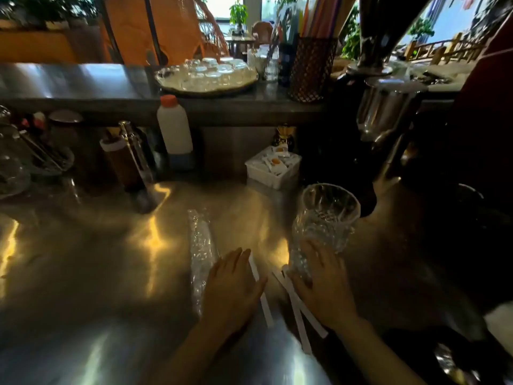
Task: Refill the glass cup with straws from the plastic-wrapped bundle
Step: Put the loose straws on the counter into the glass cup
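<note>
A tall cut-glass cup (326, 218) stands on the steel counter (111, 259), right of centre, with nothing visible inside it. My right hand (324, 287) rests against its lower near side, fingers spread over the glass. The plastic-wrapped bundle of straws (201, 251) lies lengthwise on the counter left of centre. My left hand (230, 290) lies flat with fingers apart, just right of the bundle's near end, covering part of a white paper-wrapped straw (265, 304). Two more white wrapped straws (298, 309) lie crossed between my hands.
A white box of sachets (273, 166) stands behind the cup. A white bottle with an orange cap (175, 126) and a brown bottle (125, 159) stand at the back. On the raised shelf are a tray of glasses (206, 76) and a mesh holder with coloured straws (312, 68). Dark machines (388, 112) fill the right.
</note>
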The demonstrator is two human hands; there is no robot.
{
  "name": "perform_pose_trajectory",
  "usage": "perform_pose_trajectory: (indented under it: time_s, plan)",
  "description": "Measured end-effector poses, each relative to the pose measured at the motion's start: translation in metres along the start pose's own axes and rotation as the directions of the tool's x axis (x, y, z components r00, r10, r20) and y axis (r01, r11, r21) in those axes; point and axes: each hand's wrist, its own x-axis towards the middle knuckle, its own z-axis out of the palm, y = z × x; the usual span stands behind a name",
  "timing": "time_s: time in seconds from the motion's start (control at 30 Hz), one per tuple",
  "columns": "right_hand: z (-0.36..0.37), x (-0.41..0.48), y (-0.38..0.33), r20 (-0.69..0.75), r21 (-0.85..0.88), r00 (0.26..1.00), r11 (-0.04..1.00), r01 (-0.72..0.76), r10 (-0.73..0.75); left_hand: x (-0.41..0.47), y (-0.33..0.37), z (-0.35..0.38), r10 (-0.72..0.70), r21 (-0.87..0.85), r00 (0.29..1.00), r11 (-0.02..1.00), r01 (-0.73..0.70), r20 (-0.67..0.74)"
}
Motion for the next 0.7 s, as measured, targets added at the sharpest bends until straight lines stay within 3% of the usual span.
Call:
perform_pose_trajectory:
  time_s: [0.07, 0.33, 0.5, 0.7]
  plan:
    - [0.008, -0.006, 0.003, -0.012, 0.027, 1.000, 1.000, 0.002, -0.001, -0.004, -0.002, 0.009, 0.026, 0.000, 1.000, 1.000, -0.026, -0.003]
    - [0.029, -0.021, 0.016, 0.219, -0.071, 0.962, 0.986, -0.148, 0.160, -0.009, 0.003, 0.028, -0.171, 0.176, 0.965, 0.975, 0.136, 0.199]
    - [0.029, -0.015, 0.012, 0.323, -0.031, 0.914, 0.968, -0.248, 0.245, 0.003, 0.006, 0.026, -0.267, 0.048, 0.922, 0.963, 0.265, 0.281]
    - [0.030, -0.006, 0.012, 0.419, -0.007, 0.838, 0.924, -0.382, 0.349, 0.012, 0.006, 0.018, -0.368, 0.066, 0.833, 0.924, 0.376, 0.414]
